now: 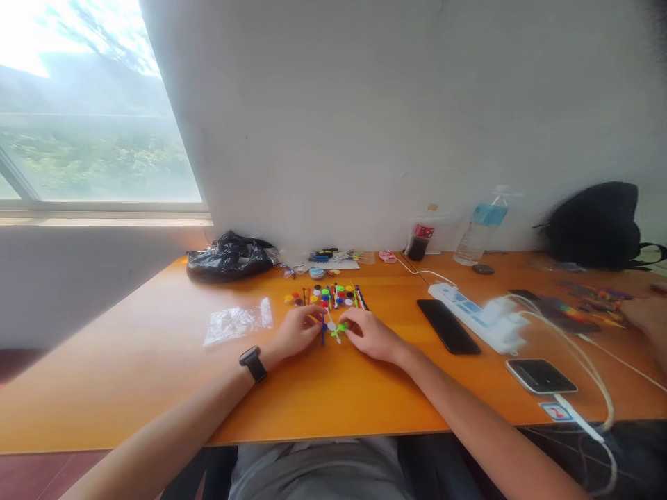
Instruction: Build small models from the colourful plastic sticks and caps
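Note:
My left hand (298, 332), with a dark watch (253, 362) on its wrist, is closed in a pinch on a blue plastic stick piece (323, 330). Opposite it, my right hand (372, 336) pinches a bright green plastic piece (340, 330). Between the two lies a white piece (332, 325) with thin arms; it appears to touch both, though whether they are joined I cannot tell. Just beyond my fingers, small coloured discs and sticks (326, 297) stand in rows on the wooden table (313, 396). My fingertips are partly hidden.
Left of my hands lies a clear plastic bag (237, 323); behind it, a black bag (229, 257). To the right are a black phone (448, 326), a white power strip (476, 319), cables and another phone (542, 376). Bottles (420, 243) stand by the wall. Another person's hand (649, 319) shows far right.

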{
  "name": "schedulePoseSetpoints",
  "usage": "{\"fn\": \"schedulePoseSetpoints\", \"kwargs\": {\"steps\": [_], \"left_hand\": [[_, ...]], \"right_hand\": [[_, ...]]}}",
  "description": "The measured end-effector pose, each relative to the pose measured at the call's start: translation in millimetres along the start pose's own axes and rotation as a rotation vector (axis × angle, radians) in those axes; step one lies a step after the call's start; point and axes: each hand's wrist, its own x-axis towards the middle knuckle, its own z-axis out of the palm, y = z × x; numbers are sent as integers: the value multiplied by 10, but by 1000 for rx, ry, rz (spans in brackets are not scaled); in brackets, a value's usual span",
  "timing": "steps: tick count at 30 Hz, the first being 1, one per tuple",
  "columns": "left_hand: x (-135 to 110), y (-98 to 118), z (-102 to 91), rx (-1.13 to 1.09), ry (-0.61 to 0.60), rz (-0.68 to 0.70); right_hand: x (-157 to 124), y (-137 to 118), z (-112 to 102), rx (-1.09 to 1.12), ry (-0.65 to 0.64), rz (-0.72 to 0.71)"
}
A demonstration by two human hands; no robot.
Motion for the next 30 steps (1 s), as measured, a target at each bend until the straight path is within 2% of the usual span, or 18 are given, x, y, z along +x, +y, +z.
{"fn": "schedulePoseSetpoints", "kwargs": {"steps": [4,7,9,15,19,23,26,30], "left_hand": [[-1,-3,0,-10,-16,20],[-1,-4,10,-19,-3,29],[-5,6,13,-23,-8,37],[2,-12,-16,-17,-35,66],[45,-117,-30,-83,-43,32],[68,-183,-18,-171,-31,-42],[56,-139,-15,-204,-44,-84],[33,-21,-31,-177,-59,-71]], "right_hand": [[20,0,-59,-17,97,2],[38,-73,-90,49,196,-22],[41,-150,-82,96,218,-48],[20,-335,63,77,122,-184],[20,-323,133,-10,113,-265],[25,-281,141,-90,94,-268],[28,-275,135,-113,47,-272],[30,-280,130,-138,-5,-276]]}}
